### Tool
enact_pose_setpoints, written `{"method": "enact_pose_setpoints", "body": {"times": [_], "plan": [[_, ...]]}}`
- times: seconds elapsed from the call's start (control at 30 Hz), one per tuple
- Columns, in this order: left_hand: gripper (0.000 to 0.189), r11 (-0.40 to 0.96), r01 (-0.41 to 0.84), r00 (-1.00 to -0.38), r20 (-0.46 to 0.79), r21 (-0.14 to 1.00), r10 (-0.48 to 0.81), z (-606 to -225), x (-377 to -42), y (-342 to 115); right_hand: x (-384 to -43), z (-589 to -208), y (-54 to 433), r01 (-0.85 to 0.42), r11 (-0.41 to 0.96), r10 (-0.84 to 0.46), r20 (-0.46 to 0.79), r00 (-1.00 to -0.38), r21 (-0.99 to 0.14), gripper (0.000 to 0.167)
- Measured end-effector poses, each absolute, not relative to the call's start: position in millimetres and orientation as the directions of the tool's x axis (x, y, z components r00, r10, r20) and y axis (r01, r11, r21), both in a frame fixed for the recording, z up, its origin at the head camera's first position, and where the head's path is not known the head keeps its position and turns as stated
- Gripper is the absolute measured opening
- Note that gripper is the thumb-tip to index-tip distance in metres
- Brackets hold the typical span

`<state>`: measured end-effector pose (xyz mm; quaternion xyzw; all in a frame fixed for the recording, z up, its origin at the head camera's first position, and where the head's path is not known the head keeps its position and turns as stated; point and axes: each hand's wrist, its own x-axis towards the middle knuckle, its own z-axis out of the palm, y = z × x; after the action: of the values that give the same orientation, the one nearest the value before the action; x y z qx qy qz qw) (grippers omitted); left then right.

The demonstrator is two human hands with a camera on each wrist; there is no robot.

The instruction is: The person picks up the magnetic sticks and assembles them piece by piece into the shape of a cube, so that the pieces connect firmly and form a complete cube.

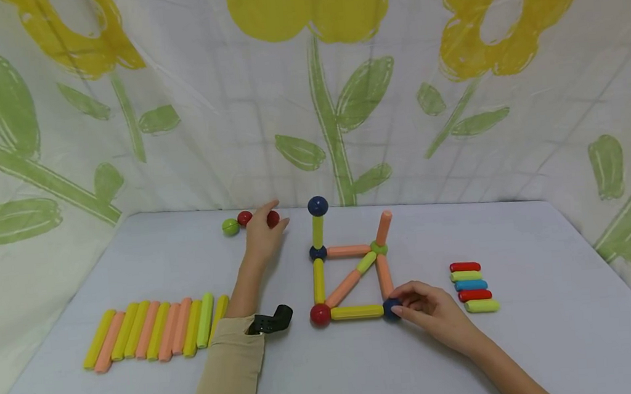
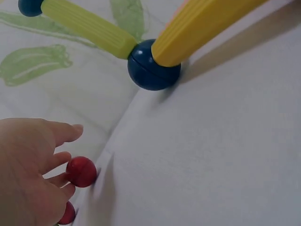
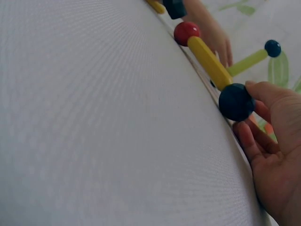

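My right hand (image 1: 439,317) pinches a blue ball (image 3: 236,102) at the near right corner of a frame of sticks and balls. A yellow stick (image 1: 357,312) joins that ball to a red corner ball (image 1: 320,315). At the far corners are another blue ball (image 2: 154,66) and a green ball (image 1: 379,249). A yellow-green stick (image 1: 318,232) topped by a blue ball (image 1: 318,206) and an orange stick (image 1: 385,228) stand up from them. My left hand (image 1: 263,235) reaches over the loose balls, its loosely bent fingers at a red ball (image 2: 81,172), the thumb apart.
Left of the left hand lie another red ball (image 1: 245,218) and a green ball (image 1: 231,227). Long yellow, orange and green sticks (image 1: 150,330) form a row at the left, partly under the left forearm. Several short coloured sticks (image 1: 471,285) lie at the right. A flower-printed curtain (image 1: 205,137) hangs behind.
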<state>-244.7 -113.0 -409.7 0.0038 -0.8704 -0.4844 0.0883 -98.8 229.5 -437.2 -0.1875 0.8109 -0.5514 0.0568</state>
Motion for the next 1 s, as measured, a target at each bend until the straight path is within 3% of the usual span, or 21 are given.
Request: {"method": "enact_pose_setpoints", "body": {"times": [0.7,1.0], "plan": [[0.039,0.451,0.015,-0.987,0.085,0.893,-0.137,-424.1,-246.5,-116.6,-99.8,-440.4,230.4,-0.273,0.306,-0.378,0.148,-0.914,-0.912,0.017],[0.037,0.413,0.129,-0.969,0.203,0.901,-0.138,-397.2,-245.9,-112.7,-100.0,-439.0,230.3,-0.248,0.310,-0.374,0.123,-0.919,-0.918,0.018]]}}
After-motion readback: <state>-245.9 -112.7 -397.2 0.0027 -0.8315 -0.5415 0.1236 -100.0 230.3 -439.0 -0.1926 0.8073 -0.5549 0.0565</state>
